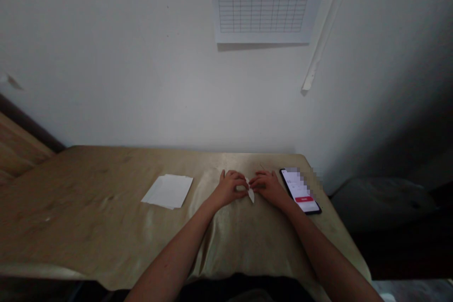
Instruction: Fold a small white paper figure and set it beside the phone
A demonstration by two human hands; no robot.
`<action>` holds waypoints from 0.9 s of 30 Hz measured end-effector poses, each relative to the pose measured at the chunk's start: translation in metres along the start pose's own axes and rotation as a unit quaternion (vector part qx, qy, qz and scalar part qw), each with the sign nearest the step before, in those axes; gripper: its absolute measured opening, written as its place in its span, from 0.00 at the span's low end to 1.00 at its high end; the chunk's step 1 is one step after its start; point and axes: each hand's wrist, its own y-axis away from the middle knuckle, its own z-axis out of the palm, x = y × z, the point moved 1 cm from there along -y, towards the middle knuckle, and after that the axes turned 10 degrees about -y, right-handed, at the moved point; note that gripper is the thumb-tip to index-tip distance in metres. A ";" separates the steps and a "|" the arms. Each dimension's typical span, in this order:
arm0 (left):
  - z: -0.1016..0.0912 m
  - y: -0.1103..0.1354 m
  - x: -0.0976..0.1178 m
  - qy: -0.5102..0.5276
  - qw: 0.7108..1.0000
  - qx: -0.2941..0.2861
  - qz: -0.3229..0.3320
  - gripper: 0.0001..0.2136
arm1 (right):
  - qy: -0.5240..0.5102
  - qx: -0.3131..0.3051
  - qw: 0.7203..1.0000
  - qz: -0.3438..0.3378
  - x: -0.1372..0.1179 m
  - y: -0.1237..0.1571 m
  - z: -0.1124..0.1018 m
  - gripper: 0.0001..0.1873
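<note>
A small piece of folded white paper [251, 195] is pinched between my two hands above the cloth-covered table, its pointed end facing me. My left hand [231, 187] grips its left side with thumb and fingertips. From the right, the fingers of my right hand [268, 187] close on the same piece. Most of the paper's upper part is hidden behind my fingers. To the left lies a loose stack of white paper sheets [168, 191], flat and slightly fanned.
A smartphone [300, 192] with a lit screen lies right of my right hand. The table [106, 226] wears a wrinkled gold cloth and meets a white wall [141, 80]. A printed grid sheet [262, 0] hangs there. Wooden furniture [21, 146] stands at the left.
</note>
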 end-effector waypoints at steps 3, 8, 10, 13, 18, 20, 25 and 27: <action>0.003 -0.002 0.000 -0.001 1.000 0.007 -0.007 0.05 | -0.004 0.005 1.000 -0.006 0.000 0.000 0.000 0.10; 0.008 -0.002 -0.001 -0.003 1.000 0.013 -0.012 0.05 | -0.004 -0.001 1.000 -0.009 -0.001 0.003 0.000 0.10; 0.009 -0.002 -0.002 -0.003 1.000 0.017 -0.010 0.05 | 0.001 0.002 1.000 -0.013 -0.002 0.004 -0.001 0.09; 0.008 -0.003 -0.002 0.000 1.000 0.018 -0.011 0.04 | 0.013 0.010 1.000 -0.021 -0.002 0.004 0.000 0.06; 0.005 -0.003 -0.002 0.010 1.000 0.021 -0.013 0.02 | 0.017 0.017 0.999 -0.026 -0.001 0.004 0.001 0.05; 0.004 -0.003 -0.001 0.010 0.999 0.026 -0.016 0.02 | 0.019 0.022 0.999 -0.022 -0.002 0.004 0.003 0.07; 0.004 -0.003 0.001 0.020 0.999 0.032 -0.034 0.02 | 0.045 0.048 0.998 -0.012 -0.003 0.002 0.009 0.08; 0.005 -0.004 0.001 0.023 0.998 0.036 -0.046 0.02 | 0.062 0.055 0.997 -0.010 -0.004 0.001 0.011 0.08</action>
